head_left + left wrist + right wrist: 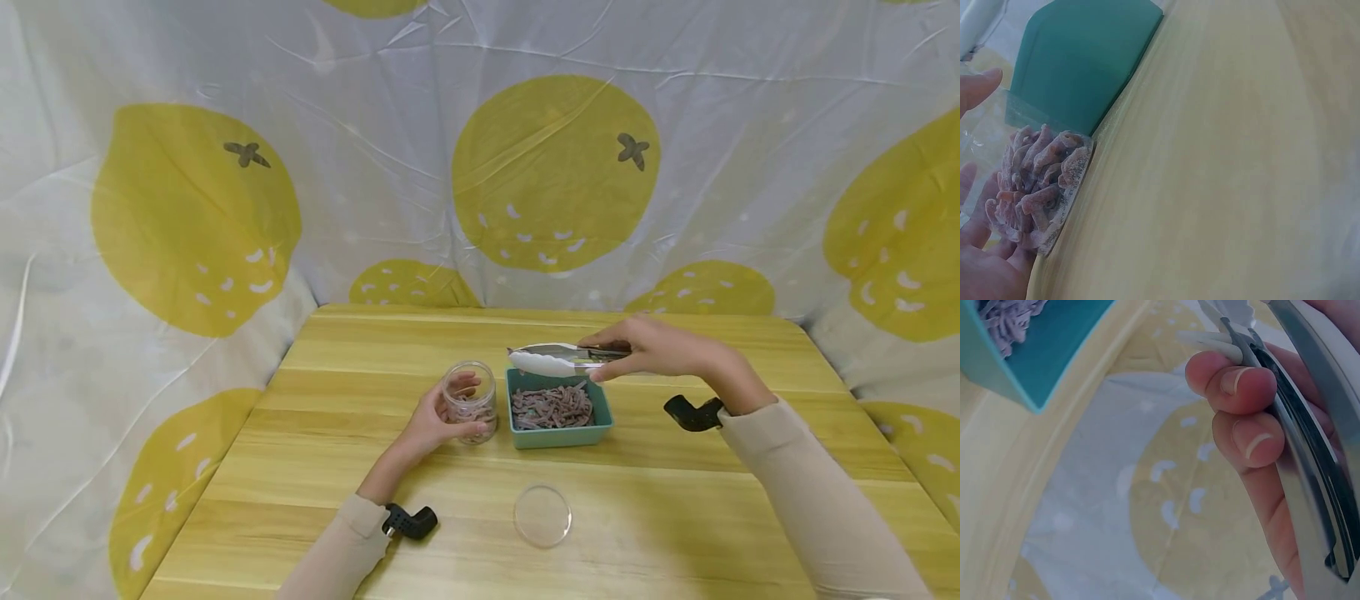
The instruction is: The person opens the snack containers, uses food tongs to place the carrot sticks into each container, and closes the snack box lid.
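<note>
I have my left hand (437, 423) curled round the jar (481, 398), which stands upright just left of the green box (564, 437) of brownish strips (553, 407). My right hand (654, 346), reaching across, grips the tongs (542, 364) above the box's far edge. A clear lid (542, 517) lies nearer me.

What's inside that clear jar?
Pinkish-brown strips with a whitish coating, piled in the lower part of the clear jar. Strips deeper in the pile are covered by others, and the left hand hides part of the jar's side.
</note>
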Demonstrator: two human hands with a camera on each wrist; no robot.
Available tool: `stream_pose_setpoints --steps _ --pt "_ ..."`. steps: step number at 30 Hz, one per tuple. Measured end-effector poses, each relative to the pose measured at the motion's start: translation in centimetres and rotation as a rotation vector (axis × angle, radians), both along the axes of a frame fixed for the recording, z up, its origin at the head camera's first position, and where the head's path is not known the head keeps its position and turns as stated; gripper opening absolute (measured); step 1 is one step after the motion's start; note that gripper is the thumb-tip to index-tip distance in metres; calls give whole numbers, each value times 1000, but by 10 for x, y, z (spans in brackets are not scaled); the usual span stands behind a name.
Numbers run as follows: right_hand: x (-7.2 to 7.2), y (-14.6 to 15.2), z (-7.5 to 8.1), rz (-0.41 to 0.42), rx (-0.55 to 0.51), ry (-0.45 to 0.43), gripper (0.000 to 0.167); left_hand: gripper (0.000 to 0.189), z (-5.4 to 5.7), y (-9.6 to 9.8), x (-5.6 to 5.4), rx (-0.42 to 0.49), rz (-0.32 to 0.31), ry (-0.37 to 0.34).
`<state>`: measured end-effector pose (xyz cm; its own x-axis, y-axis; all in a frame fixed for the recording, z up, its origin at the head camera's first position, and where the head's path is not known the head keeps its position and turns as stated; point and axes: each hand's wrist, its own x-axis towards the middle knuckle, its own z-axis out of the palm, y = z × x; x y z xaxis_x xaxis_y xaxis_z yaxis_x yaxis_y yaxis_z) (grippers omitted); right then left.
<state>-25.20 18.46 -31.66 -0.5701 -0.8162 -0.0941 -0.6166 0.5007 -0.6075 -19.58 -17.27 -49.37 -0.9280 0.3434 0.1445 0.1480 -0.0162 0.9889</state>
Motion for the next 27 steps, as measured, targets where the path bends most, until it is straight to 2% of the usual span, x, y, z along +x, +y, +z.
stream_pose_setpoints --steps 10,16,27 --pt "-3 -30 12 56 -1 25 58 79 1 0 0 -4 4 -1" --pt "-5 -47 10 97 14 52 57 77 0 1 0 -6 4 10" --pt "-4 -65 7 134 47 23 56 79 1 0 2 -36 34 -53"
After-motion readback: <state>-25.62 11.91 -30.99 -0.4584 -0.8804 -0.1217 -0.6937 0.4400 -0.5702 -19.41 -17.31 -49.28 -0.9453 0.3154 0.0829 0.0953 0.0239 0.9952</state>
